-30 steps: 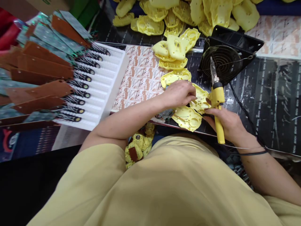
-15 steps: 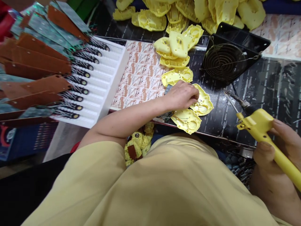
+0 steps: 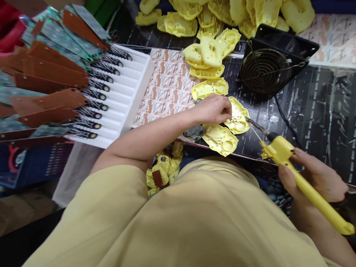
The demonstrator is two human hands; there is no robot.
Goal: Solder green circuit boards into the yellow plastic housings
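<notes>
My right hand [image 3: 314,178] is wrapped round a yellow soldering iron [image 3: 300,181] with a solder-feed tube at its front. The iron's dark tip reaches the right edge of a yellow plastic shell [image 3: 239,115]; whether it touches cannot be made out. Over that shell's left side, my left hand [image 3: 217,109] has its fingers closed together on something I cannot make out. A second yellow shell [image 3: 221,140], with a round perforated patch, lies just below. Partly under my left forearm is a circuit board [image 3: 194,132].
A black fan [image 3: 264,70] stands behind the shells. More yellow shells [image 3: 180,24] are heaped at the back. On the left, a white foam tray [image 3: 125,92] holds small wired parts joined to brown and green boards [image 3: 52,70]. A blue basket [image 3: 41,163] sits below.
My right hand has brought the soldering iron leftward, so its tip is now at the shell's edge. My left hand has shifted slightly left, its fingers still closed.
</notes>
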